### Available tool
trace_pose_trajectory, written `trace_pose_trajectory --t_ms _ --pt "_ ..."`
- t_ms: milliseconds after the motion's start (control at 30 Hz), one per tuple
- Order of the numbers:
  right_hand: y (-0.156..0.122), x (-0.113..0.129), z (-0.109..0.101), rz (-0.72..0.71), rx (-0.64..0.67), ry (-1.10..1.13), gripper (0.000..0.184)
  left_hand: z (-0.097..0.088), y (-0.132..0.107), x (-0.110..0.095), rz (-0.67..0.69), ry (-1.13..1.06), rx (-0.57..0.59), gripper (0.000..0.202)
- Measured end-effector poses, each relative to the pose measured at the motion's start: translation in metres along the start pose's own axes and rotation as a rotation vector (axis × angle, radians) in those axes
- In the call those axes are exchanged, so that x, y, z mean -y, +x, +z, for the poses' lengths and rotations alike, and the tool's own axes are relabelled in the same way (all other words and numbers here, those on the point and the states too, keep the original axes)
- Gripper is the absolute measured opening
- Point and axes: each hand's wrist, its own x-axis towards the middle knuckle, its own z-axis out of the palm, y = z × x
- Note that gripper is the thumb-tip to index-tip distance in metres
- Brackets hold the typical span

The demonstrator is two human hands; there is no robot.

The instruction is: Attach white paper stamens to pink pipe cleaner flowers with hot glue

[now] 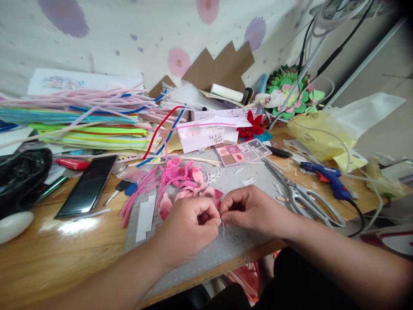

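My left hand (190,226) and my right hand (250,211) meet over the front of the grey cutting mat (180,262). Both are closed in a pinch on a thin white strand (223,229), whose end hangs down between the fingertips. Just behind my left hand lies a heap of pink pipe cleaners (172,174), with shaped pink petals (165,206) among them. Short white strands (211,177) are scattered beyond my hands. A stepped piece of white paper (146,217) rests left of my left wrist.
Large scissors (300,196) and a blue glue gun (335,176) with its cord lie to the right. A makeup palette (243,152) sits at the mat's back. On the left are a phone (87,185), a key (118,191) and stacked coloured pipe cleaners (97,140).
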Motion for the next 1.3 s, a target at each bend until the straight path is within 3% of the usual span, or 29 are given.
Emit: trace_pose_trajectory --t_ms 200,433,567,767,1300 --pt "-0.001 -0.001 -0.003 0.035 0.032 0.061 0.004 0.0 0.0 0.0 -0.029 -0.043 0.004 0.013" --pt "-0.002 0.0 -0.005 0.031 0.064 0.195 0.027 -0.001 0.001 0.003 -0.054 -0.141 0.006 0.013" --pt "-0.003 -0.001 -0.006 0.031 0.056 0.193 0.017 -0.001 0.001 0.002 -0.054 -0.149 0.01 0.014" --pt "-0.001 -0.001 -0.004 0.012 0.024 0.089 0.001 -0.001 0.001 0.004 -0.059 -0.113 0.004 0.012" --pt "-0.002 0.006 0.013 -0.065 -0.201 -0.222 0.006 -0.001 -0.001 0.004 -0.014 -0.125 -0.015 0.014"
